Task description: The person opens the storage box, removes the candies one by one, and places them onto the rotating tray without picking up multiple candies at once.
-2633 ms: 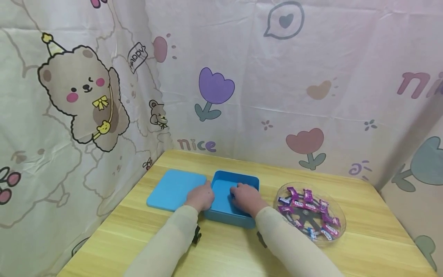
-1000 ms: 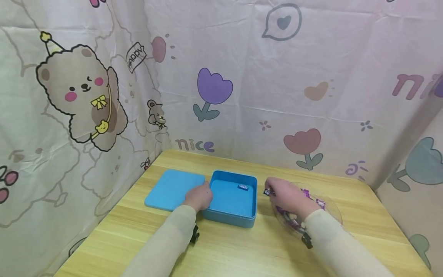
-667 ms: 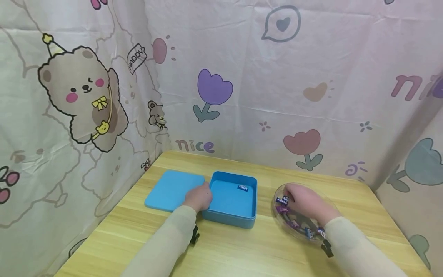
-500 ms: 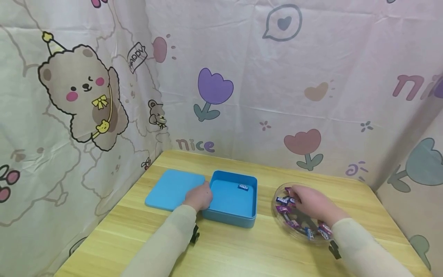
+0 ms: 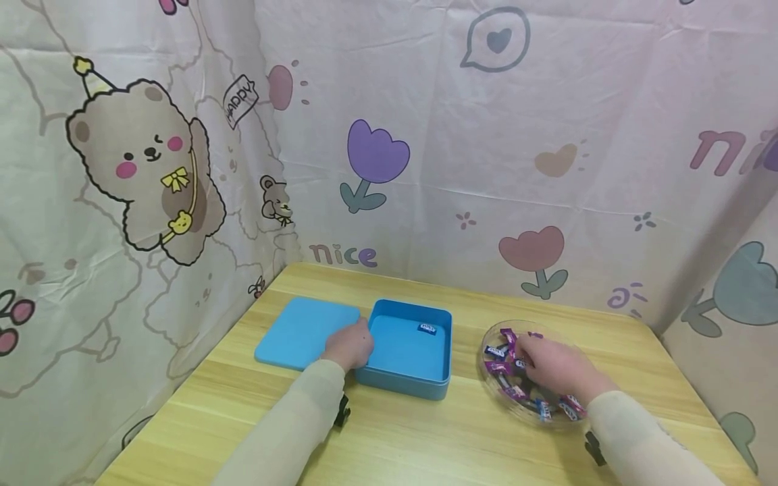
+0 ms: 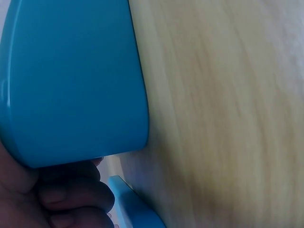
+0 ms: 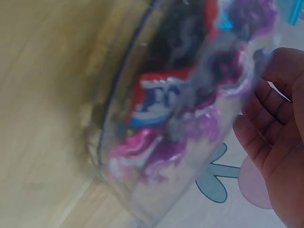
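An open blue box (image 5: 398, 383) stands mid-table with one small wrapped candy (image 5: 427, 329) inside near its back right. My left hand (image 5: 349, 345) grips the box's left side; in the left wrist view its fingers (image 6: 76, 194) curl beside the blue wall. To the right, a round clear tray (image 5: 494, 398) holds several wrapped candies, mostly purple and some blue. My right hand (image 5: 559, 368) is over this tray, its fingertips pinching a dark blue wrapped candy (image 5: 521, 363). The right wrist view is blurred and shows the curled fingers (image 7: 256, 137) by the tray's wall.
A flat blue lid (image 5: 300, 331) lies left of the box, partly behind the left hand. The wooden table (image 5: 401, 439) meets a printed cloth (image 5: 444, 270) at the back and left.
My right hand went from inside the box to the tray with a dark wrapped candy, then moved slightly right within it. One candy now shows in the box. The left hand stays put.
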### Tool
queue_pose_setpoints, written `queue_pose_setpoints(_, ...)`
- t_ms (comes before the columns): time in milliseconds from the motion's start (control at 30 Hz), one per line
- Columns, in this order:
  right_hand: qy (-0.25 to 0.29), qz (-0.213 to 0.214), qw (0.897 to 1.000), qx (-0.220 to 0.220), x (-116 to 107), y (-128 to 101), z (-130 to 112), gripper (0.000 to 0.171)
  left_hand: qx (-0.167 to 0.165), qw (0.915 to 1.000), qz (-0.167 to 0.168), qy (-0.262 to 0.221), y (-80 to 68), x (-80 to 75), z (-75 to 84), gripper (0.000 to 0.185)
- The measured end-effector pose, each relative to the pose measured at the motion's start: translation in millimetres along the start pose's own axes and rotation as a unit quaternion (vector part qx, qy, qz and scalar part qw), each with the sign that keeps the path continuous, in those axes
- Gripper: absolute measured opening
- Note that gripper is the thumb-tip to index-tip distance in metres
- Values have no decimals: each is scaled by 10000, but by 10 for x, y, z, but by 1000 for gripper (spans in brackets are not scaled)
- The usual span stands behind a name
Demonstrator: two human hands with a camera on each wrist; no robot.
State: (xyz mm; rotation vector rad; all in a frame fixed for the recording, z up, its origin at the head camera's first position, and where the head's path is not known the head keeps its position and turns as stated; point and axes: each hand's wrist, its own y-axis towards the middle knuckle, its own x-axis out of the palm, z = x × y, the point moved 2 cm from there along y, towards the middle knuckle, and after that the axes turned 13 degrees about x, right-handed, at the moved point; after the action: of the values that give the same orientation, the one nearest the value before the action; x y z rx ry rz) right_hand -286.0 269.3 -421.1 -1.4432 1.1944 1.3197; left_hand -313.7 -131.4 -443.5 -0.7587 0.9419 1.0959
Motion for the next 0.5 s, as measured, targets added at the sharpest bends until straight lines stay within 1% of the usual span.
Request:
queue_pose_setpoints(67, -48, -39, 10000, -62, 27, -8, -14, 19, 13, 10000, 19, -7, -6, -4, -2, 57)
queue_pose_setpoints(267, 49, 22, 9994, -334, 102, -4, -38, 24, 9, 10000, 22, 35, 5, 8, -16, 57)
queue_pose_setpoints(400, 11, 83, 9989, -465, 133, 12, -40, 26, -29, 10000, 9, 56, 9, 15, -14, 57)
queue_pose_setpoints(500, -24, 70, 9990, -447, 130, 18, -54, 26, -53, 10000, 4, 43, 9, 9, -12, 57)
